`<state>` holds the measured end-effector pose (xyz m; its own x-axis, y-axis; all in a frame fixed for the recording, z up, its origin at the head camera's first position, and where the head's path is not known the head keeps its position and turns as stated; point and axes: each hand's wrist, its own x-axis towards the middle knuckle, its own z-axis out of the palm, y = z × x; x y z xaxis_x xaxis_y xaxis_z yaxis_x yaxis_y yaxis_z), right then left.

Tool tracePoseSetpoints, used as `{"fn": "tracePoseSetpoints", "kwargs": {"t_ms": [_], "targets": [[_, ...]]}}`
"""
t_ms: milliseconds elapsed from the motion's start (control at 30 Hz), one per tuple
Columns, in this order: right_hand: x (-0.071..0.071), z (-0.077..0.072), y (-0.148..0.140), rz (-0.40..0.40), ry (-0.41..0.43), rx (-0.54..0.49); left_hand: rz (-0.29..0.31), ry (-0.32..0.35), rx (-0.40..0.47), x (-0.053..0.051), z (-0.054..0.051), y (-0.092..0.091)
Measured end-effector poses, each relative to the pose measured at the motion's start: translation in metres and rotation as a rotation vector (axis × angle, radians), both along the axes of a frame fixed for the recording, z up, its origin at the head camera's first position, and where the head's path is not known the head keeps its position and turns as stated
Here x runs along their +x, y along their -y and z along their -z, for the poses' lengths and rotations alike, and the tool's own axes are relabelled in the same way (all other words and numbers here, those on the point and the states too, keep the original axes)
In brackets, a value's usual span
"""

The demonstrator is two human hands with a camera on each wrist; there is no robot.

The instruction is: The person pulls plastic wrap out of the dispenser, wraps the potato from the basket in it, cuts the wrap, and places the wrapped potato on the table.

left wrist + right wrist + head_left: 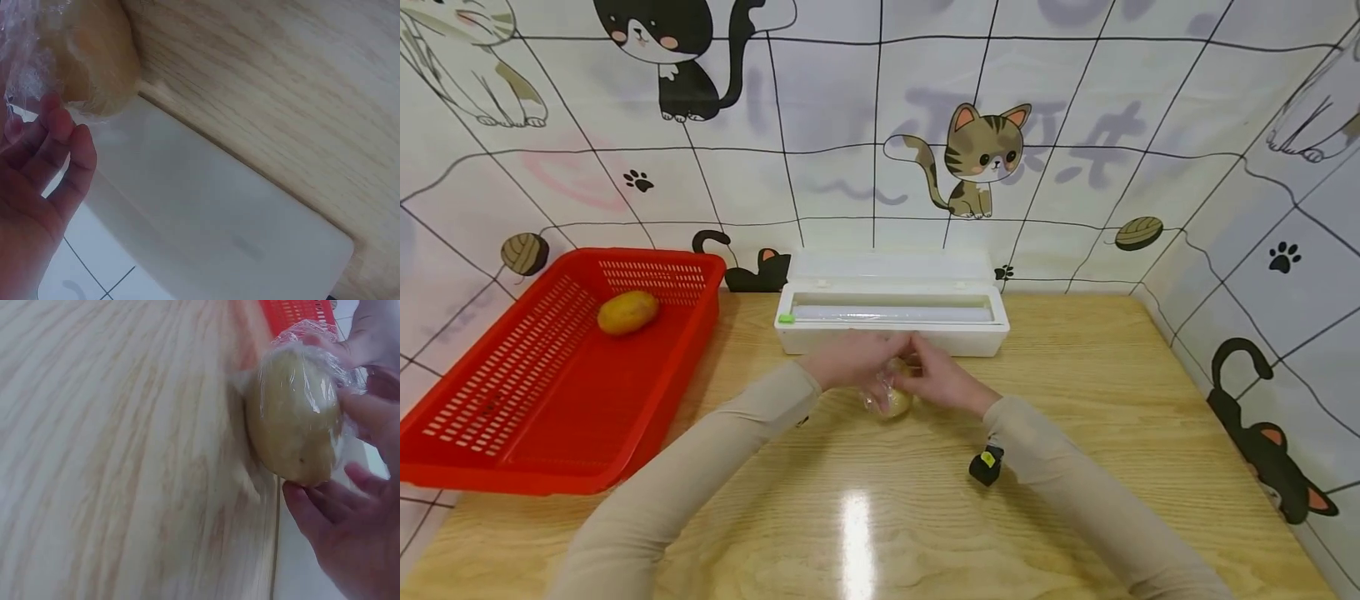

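A potato (897, 405) wrapped in clear cling film (26, 47) is at the wooden table, just in front of a white cling film dispenser (891, 342). My left hand (853, 358) holds the film at the potato's far side, its fingers bent. From the right, my right hand (942, 379) grips the wrapped potato, with fingertips at its end in the right wrist view. The film is bunched and crinkled between the hands. Fingers hide part of the potato in the head view.
The dispenser's lid (891, 267) stands raised, showing the film roll (891, 314) and a green slider (786, 318). To the left, a red plastic basket (576, 392) holds another potato (628, 313). A cat-patterned covering (835, 100) lines the back and sides.
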<state>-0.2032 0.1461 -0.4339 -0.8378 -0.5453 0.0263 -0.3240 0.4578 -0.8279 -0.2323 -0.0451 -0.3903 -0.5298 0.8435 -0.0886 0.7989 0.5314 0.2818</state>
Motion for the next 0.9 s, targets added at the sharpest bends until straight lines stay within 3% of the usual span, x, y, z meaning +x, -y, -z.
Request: {"fn": "tracePoseSetpoints", "kwargs": {"t_ms": [267,400,600,900], "targets": [[0.0,-0.003,-0.001,-0.1,0.06,-0.157,-0.016,0.006,0.088,-0.004,0.009,-0.001],[-0.001,-0.001,0.0,-0.154,0.027,-0.136,-0.035,0.013,0.09,-0.005,0.012,-0.002],[-0.002,0.001,0.0,-0.168,0.043,-0.13,-0.053,0.037,0.123,-0.004,0.015,0.003],[0.001,-0.001,-0.001,-0.172,0.01,-0.052,-0.023,0.154,0.183,-0.003,0.011,0.019]]}}
